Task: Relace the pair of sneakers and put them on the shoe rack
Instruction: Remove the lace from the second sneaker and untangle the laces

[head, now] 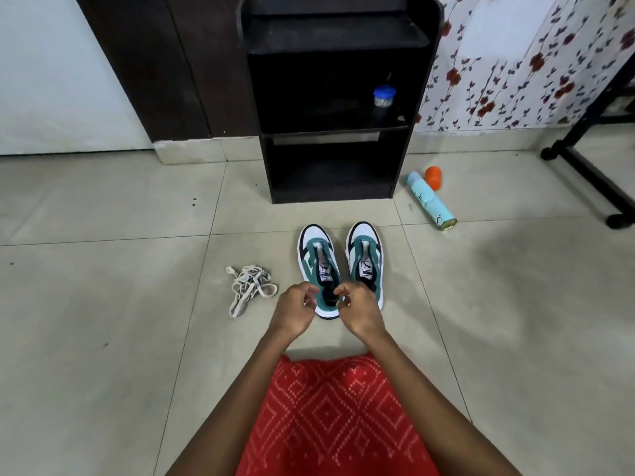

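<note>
Your left hand [295, 309] and right hand [360, 310] curl their fingers at the heel of the left sneaker [318, 266], grip unclear, with the right sneaker [365, 255] just beside it, the laces [249, 288] loose on the floor to the left, and the rack [330, 139] beyond.

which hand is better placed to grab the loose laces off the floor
Left. The laces lie on the floor left of the sneakers, nearest the left hand; the right hand sits by the sneakers' heels and would have to cross.

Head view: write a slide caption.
Left hand and right hand at the heels of laceless sneakers; laces heaped alongside, shoe rack ahead.
</note>
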